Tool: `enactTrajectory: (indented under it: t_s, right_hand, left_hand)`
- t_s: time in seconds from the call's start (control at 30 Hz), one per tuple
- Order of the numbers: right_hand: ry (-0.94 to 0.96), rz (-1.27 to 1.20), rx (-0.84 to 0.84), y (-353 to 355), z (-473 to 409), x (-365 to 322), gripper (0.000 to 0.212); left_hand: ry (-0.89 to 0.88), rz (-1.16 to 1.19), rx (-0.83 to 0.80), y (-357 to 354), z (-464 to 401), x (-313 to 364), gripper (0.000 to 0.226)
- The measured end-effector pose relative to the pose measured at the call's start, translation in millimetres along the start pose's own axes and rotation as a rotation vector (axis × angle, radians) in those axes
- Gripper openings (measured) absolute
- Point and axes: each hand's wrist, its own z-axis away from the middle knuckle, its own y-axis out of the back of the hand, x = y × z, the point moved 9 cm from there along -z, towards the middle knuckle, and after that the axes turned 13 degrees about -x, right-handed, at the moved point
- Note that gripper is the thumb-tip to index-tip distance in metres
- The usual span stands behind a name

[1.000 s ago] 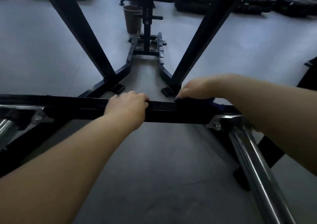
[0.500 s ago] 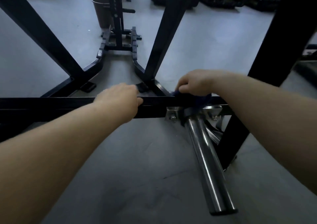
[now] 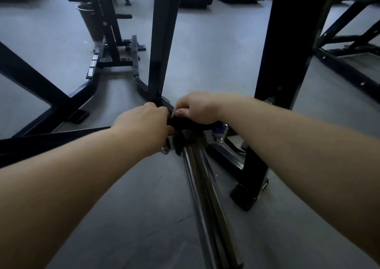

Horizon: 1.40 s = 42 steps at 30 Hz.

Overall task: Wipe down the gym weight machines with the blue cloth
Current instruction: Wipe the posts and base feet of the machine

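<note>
Cloth [image 3: 218, 128] (blue, mostly hidden) pinched under right hand [image 3: 195, 107]; left hand [image 3: 144, 122] grips black crossbar [image 3: 51, 143].

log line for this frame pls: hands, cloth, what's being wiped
left hand: grips black crossbar | right hand: presses blue cloth on crossbar | below: chrome bar | step: wiping frame

The crossbar [image 3: 61, 139] running to nine o'clock is black painted metal with a dull sheen. The round bar [image 3: 205, 186] reaching toward six o'clock is bare metal, polished and glossy, streaked with reflections. Beside it the bolts [image 3: 164, 150] are shiny steel. A scrap of blue cloth [image 3: 218, 127] looks soft and matt. The floor [image 3: 216, 63] is grey, smooth and matt. At eleven o'clock the bin [image 3: 90, 21] looks like dull dark plastic.
</note>
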Motion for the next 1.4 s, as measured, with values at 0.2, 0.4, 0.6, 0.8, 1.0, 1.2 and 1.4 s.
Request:
enactTrajectory:
  t_s: [0.2, 0.4, 0.6, 0.8, 1.0, 1.2, 1.4]
  right_hand:
    - [-0.252, 0.066, 0.07, 21.4, 36.0, 71.2, 0.035]
    - [-0.592, 0.072, 0.193, -0.8, 48.4, 106.9, 0.027]
    - [-0.139, -0.199, 0.768, -23.7, 78.1, 78.4, 0.024]
    - [-0.22, -0.456, 1.309, -73.2, 132.3, 129.1, 0.029]
    - [-0.101, -0.882, 1.211, -107.1, 107.9, 91.0, 0.041]
    - [-0.238, -1.225, 1.446, -110.7, 122.7, 151.2, 0.036]
    - [-0.013, -1.216, 1.17, -118.2, 94.2, 95.3, 0.036]
  left_hand:
    - [-0.123, 0.094, 0.023, 9.7, -10.2, 44.6, 0.034]
    - [-0.108, 0.129, -0.013, 11.7, -24.3, 59.8, 0.031]
    - [-0.151, 0.148, -0.029, 8.2, -25.9, 78.2, 0.036]
    - [-0.103, 0.084, -0.039, 15.8, -40.5, 84.0, 0.036]
    - [-0.075, 0.037, -0.038, 15.4, -47.5, 88.5, 0.04]
    - [-0.02, 0.069, 0.017, 9.5, -43.2, 91.0, 0.04]
    - [-0.012, 0.082, 0.029, 7.8, -42.6, 87.6, 0.041]
